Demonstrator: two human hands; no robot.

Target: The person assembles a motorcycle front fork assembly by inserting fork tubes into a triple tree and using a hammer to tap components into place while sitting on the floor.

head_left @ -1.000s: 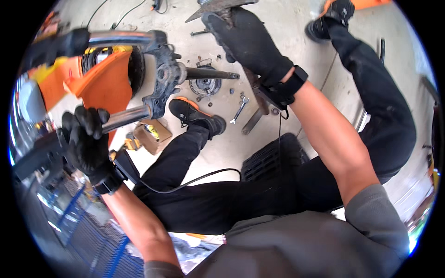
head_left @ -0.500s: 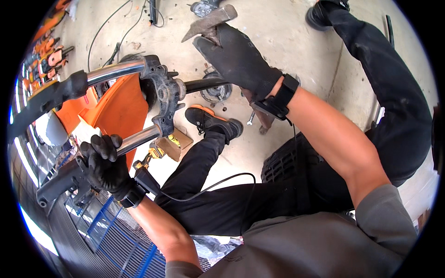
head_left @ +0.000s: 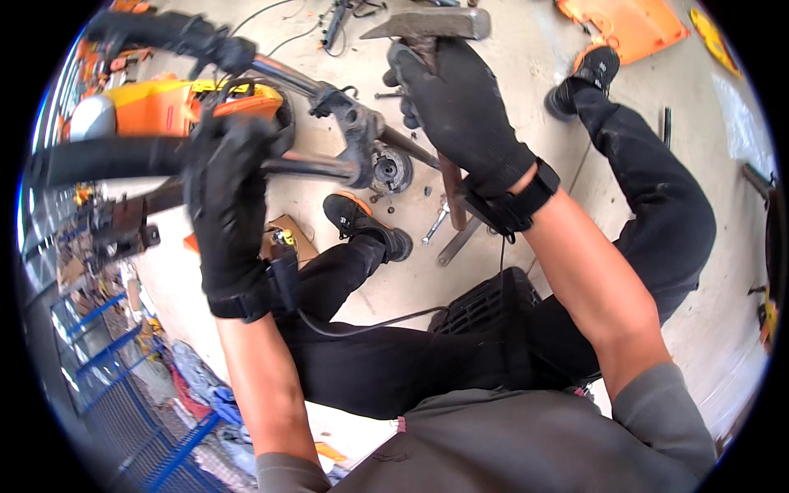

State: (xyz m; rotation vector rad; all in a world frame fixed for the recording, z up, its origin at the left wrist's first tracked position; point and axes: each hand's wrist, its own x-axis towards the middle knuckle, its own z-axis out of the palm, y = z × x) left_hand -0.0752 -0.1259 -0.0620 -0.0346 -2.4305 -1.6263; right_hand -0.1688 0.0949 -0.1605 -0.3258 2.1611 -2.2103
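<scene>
My left hand, in a black glove and smeared by motion, wraps around one leg of a motorcycle front fork. The fork has two chrome tubes with black lower legs, joined by a dark clamp. Its stem runs from the clamp toward my right hand. That hand, also gloved, is closed on a hammer. The hammer's steel head sticks out above the fist, and the brown wooden handle hangs down past the wrist. Whether the stem touches my right hand is hidden.
On the concrete floor lie a round metal part, a wrench, a flat bar and small loose pieces. A black crate sits beneath me. Orange and yellow bodywork stands behind the fork; an orange panel lies at the far right.
The fork has swung upward and turned in my left hand's hold, its lower legs now higher. My right hand keeps the hammer. The whole view has shifted, bringing the orange panel into sight.
</scene>
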